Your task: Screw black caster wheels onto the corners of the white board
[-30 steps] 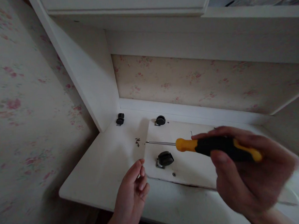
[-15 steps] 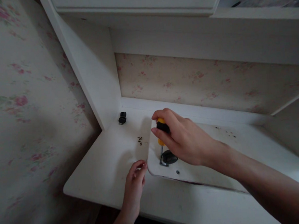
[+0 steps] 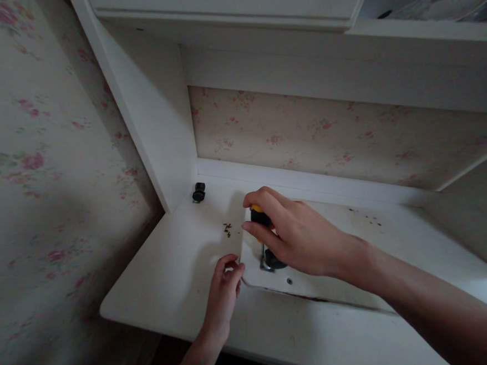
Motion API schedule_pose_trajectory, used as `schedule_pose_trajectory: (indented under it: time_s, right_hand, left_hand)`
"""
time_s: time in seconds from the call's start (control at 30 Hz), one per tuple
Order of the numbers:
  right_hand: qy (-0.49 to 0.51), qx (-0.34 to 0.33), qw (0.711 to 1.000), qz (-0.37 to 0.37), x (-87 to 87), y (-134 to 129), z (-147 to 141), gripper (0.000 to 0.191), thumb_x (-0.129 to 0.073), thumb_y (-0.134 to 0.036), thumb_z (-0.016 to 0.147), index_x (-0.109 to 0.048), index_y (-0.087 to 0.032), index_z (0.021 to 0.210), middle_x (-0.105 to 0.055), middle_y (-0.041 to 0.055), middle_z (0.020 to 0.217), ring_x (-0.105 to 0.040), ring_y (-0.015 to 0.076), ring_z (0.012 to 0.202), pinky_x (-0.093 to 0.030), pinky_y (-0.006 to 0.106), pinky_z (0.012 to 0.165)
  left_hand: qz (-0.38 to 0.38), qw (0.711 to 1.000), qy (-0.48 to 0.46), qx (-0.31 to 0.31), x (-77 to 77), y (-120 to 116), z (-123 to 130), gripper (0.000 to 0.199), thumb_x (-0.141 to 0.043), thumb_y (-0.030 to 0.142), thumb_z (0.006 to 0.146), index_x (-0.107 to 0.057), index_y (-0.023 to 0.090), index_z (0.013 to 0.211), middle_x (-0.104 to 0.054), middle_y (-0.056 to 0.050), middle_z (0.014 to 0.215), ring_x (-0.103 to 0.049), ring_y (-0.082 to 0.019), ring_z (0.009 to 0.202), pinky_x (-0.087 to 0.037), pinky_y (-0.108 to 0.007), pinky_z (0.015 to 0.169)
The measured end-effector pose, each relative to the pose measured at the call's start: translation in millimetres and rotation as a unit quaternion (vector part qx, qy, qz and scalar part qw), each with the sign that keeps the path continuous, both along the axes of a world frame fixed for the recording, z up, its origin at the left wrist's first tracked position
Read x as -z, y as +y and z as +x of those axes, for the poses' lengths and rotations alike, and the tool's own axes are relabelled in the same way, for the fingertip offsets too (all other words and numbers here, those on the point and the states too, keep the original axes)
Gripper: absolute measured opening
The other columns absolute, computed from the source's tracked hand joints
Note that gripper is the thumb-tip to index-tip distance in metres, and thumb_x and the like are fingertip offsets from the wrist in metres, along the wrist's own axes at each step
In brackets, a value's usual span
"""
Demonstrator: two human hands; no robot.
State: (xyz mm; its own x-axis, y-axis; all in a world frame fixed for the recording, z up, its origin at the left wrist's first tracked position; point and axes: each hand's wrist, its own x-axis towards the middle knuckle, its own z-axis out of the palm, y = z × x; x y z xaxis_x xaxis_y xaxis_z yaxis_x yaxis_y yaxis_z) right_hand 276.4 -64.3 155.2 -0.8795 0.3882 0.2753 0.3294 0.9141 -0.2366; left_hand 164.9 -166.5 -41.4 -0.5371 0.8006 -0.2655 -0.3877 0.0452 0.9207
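My right hand is wrapped round the yellow and black handle of a screwdriver, held upright. Its shaft reaches down to the metal plate of a black caster wheel, partly hidden under my palm. The plate lies near the corner of a white board resting on the desk. At that board's left corner, my left hand has its fingers curled, with thumb and forefinger closed on the edge. Several small dark screws are scattered to the left of the board.
Another black caster stands at the back left of the white desk. More small bits of hardware lie on the board's right part. A side panel and an overhead cabinet enclose the space.
My right hand and the screwdriver have moved slightly lower and to the left, covering more of the caster. My left thumb has moved right, onto the board's corner.
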Motion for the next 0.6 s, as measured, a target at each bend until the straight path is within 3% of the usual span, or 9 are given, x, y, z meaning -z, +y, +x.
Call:
schedule_pose_trajectory:
  time_s: [0.13,0.27,0.33,0.47,0.6]
  right_hand:
    - [0.006,-0.038,0.999,-0.021,-6.5,1.7,2.4,0.040,-0.042,-0.021,0.101,-0.040,-0.020,0.141,-0.051,0.0116,0.144,-0.059,0.0229,0.119,-0.051,0.039,0.098]
    - [0.012,-0.003,0.999,0.045,-5.4,6.8,0.7,0.035,-0.054,-0.035,0.099,-0.055,-0.019,0.130,-0.065,0.0092,0.121,-0.067,0.0250,0.100,-0.055,0.042,0.087]
    - [0.013,-0.006,0.999,0.053,-5.0,8.4,-0.2,0.039,-0.054,-0.041,0.099,-0.055,-0.019,0.131,-0.064,0.0094,0.121,-0.067,0.0250,0.099,-0.055,0.042,0.087]
    - [0.029,-0.056,0.998,0.018,-9.7,9.0,-1.4,0.037,-0.039,-0.029,0.104,-0.052,-0.014,0.136,-0.061,0.0112,0.133,-0.062,0.0214,0.115,-0.049,0.037,0.100]
    - [-0.001,0.010,0.997,0.077,-17.3,6.6,-3.5,0.034,-0.047,-0.043,0.101,-0.068,-0.019,0.112,-0.071,0.0072,0.101,-0.069,0.0239,0.089,-0.054,0.039,0.079]
  left_hand:
    - [0.008,1.000,-0.006,-0.014,1.1,-0.8,0.6,0.027,-0.076,0.035,0.078,-0.066,0.019,0.097,-0.060,0.002,0.073,-0.046,-0.009,0.053,-0.032,-0.022,0.051]
    - [0.025,0.994,0.093,-0.054,-11.9,-3.3,-8.0,0.024,-0.077,0.031,0.079,-0.067,0.020,0.098,-0.064,-0.002,0.084,-0.057,-0.014,0.072,-0.042,-0.023,0.064]
    - [0.052,0.982,0.175,-0.041,-26.4,-3.8,-17.4,0.019,-0.072,0.031,0.084,-0.066,0.021,0.099,-0.065,-0.004,0.095,-0.060,-0.017,0.084,-0.045,-0.025,0.072]
    - [0.117,0.938,0.323,0.044,-65.1,1.3,-34.2,0.022,-0.063,0.031,0.091,-0.061,0.024,0.113,-0.063,-0.006,0.115,-0.060,-0.020,0.101,-0.047,-0.031,0.085]
    - [0.141,0.893,0.416,0.098,-98.8,16.4,-33.3,0.036,-0.070,0.028,0.085,-0.058,0.025,0.119,-0.064,-0.005,0.118,-0.061,-0.021,0.103,-0.049,-0.035,0.088]
